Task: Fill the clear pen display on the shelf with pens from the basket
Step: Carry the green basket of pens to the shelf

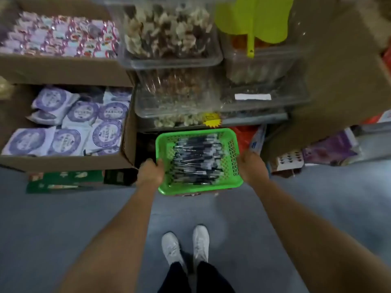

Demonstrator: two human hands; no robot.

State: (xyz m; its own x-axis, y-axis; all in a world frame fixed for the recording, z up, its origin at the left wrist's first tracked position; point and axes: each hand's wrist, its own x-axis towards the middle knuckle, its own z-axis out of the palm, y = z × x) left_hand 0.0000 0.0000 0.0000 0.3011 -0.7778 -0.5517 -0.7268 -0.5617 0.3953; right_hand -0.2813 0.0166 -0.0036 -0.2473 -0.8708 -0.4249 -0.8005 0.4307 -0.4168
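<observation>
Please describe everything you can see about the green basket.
The green plastic basket is rectangular, with a rolled rim and lattice side walls. It is held roughly level above the grey floor, in front of stacked clear containers. The left hand grips its left rim and the right hand its right rim. Many dark-and-clear pens lie inside.

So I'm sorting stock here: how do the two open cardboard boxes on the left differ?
The upper cardboard box holds small pink-and-white packets packed tightly in rows; the lower cardboard box holds larger white packs with round purple labels, lying loosely and overlapping. The lower one sits nearer the person, beside the green basket. Both are plain brown, open-topped and nearly full.
</observation>
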